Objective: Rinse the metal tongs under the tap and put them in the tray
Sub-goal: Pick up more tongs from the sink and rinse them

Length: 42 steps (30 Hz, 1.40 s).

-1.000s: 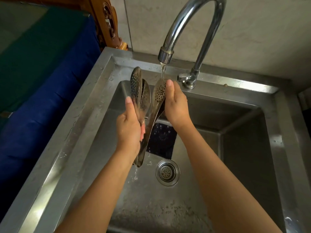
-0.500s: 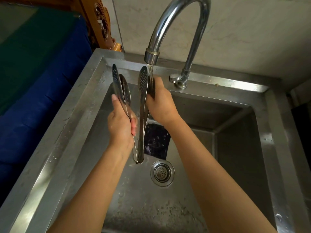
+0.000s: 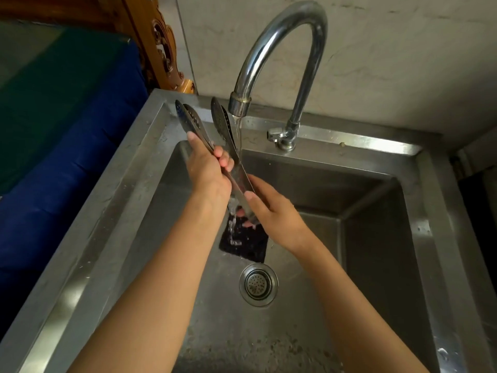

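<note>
The metal tongs (image 3: 224,127) have perforated spoon-shaped ends and point up and to the left over the steel sink (image 3: 371,189). My left hand (image 3: 208,168) grips their arms near the spoon ends. Lower down, my right hand (image 3: 271,211) holds the handle end, fingers around it. Water runs from the curved chrome tap (image 3: 279,49) down onto the arms of the tongs between my two hands and spills off below. No tray is in view.
A round drain strainer (image 3: 258,284) sits in the sink floor, with a dark square patch (image 3: 246,243) just behind it. The tap lever (image 3: 277,135) stands on the back rim. A blue and green covered surface (image 3: 53,130) lies left of the sink.
My right hand has slid from the spoon end down to the handle end. The tongs have tilted left, so the water now strikes their arms instead of the spoon end.
</note>
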### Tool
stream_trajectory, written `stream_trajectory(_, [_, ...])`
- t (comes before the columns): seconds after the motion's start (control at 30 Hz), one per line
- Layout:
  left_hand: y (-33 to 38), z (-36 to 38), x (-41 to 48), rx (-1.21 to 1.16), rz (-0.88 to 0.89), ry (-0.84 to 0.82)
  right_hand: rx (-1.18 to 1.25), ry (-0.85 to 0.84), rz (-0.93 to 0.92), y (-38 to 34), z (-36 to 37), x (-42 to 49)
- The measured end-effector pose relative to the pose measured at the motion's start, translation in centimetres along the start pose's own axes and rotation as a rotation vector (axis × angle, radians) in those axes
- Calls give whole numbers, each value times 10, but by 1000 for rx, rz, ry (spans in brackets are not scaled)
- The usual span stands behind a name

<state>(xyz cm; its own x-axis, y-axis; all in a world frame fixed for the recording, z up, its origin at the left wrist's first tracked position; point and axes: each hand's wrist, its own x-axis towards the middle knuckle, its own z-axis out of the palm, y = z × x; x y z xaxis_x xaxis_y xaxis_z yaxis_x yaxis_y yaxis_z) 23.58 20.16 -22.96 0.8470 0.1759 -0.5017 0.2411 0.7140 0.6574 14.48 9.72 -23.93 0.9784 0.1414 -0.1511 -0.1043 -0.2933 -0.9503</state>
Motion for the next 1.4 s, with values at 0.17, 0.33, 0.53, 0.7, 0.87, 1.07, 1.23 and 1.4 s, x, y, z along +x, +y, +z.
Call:
stream_trajectory(0.17, [-3, 11, 1, -202, -115, 24, 165, 72, -26, -10, -11, -12])
stream_trajectory(0.33, [1, 12, -10, -414, -340, -2, 14, 197, -297, -26, -12, -5])
stream_trajectory(0.53, [10, 11, -23, -276, -457, 55, -6, 176, -254, -40, -9, 23])
stream_trajectory(0.7, [10, -7, -11, -446, -449, 73, -50, 141, -213, -36, -9, 50])
stream_trajectory(0.87, [6, -23, -2, -401, -606, 48, 32, 56, -245, -37, 2, 61])
stream_trajectory(1.07, [17, -70, -9, -300, -903, -183, -13, 183, -265, -29, 13, 71])
stream_trajectory(1.23, [36, -79, -25, 366, -434, -239, 11, 287, -248, -27, 15, 74])
stream_trajectory(1.4, [30, -23, -18, 831, 336, -390, 49, 334, -275, -26, 22, 73])
